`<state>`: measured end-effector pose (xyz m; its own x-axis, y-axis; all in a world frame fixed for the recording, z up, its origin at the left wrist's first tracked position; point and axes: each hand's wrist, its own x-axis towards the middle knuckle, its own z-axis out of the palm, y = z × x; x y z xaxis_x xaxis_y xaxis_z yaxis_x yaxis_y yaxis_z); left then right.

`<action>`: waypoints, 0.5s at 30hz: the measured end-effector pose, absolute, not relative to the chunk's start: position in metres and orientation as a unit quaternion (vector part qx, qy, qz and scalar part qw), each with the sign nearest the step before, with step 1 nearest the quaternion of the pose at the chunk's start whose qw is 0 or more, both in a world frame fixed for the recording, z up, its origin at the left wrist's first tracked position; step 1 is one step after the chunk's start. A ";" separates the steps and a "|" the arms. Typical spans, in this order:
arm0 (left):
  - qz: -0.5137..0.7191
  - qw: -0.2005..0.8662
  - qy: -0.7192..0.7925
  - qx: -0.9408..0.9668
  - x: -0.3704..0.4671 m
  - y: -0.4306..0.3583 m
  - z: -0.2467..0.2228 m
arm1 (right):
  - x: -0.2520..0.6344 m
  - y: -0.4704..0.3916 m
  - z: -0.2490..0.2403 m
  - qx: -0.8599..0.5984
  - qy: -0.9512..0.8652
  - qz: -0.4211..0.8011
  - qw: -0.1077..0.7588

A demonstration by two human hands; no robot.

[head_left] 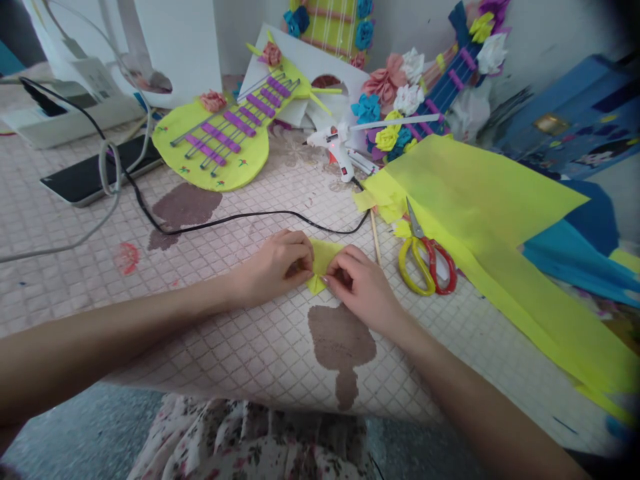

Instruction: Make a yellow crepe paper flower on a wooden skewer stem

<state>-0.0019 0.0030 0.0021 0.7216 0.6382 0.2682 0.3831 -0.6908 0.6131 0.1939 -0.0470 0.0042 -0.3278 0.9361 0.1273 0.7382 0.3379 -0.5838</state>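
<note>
Between my two hands is a small piece of yellow crepe paper (325,252), pinched into a fold at its near edge. My left hand (273,267) closes thumb and fingers on its left side. On the right side, the fingertips of my right hand (364,285) grip the same paper. To the right of my right hand lie scissors (420,257) with one yellow and one red handle loop. A thin wooden stick (375,237) rests just beyond that hand.
A white glue gun (340,152) stands at the back, its black cord (260,215) crossing the table. Large yellow sheets (480,193) cover the right side. A yellow paper guitar (225,133), a phone (95,175) and a power strip (65,110) lie at the back left.
</note>
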 end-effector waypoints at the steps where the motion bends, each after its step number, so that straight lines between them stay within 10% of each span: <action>1: 0.237 0.263 0.292 0.888 -0.001 0.002 0.002 | 0.194 -0.047 0.004 -0.535 -0.785 0.214 0.227; 15: 0.241 0.233 0.322 0.885 0.002 -0.003 0.000 | 0.191 -0.048 0.003 -0.547 -0.780 0.200 0.229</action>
